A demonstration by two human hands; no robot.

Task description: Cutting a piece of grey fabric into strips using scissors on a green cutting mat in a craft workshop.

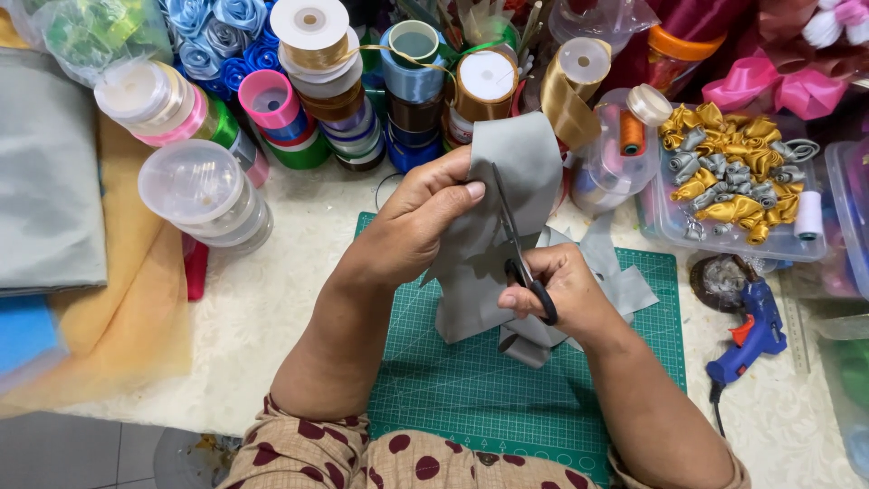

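The wide grey ribbon (507, 199) you are working hangs upright over the green cutting mat (507, 389), its top near 12 o'clock from your hands and its tail folding down onto the mat; it looks light, thin and limp, probably satin-smooth and apt to slide, so it will likely behave best pinched flat near the cut line, as it is now. Your left hand (421, 222) has thumb and fingers clamped on the ribbon's left edge, at about 10 o'clock from the blades. Your right hand (557, 290) has its fingers closed through the black loops of one pair of scissors (516, 244), whose blades point up toward 12 o'clock along the ribbon's face; I cannot tell how far apart the blades stand. At 3 o'clock of that hand at least two cut grey pieces (625, 285) lie on the mat. Farther out at 3 o'clock lies one blue glue gun (751, 330), and at 2 o'clock one clear tray (665, 222) of gold and grey ribbon roses, too many and too tangled to count, with one white thread spool (808, 215) on it. At 1 o'clock stands one orange thread spool (631, 133). From 10 to 12 o'clock stand stacked ribbon rolls (317, 81), well over a dozen, in an overlapping mass that allows no exact count. At 9 o'clock lies folded grey and yellow fabric (54, 181).
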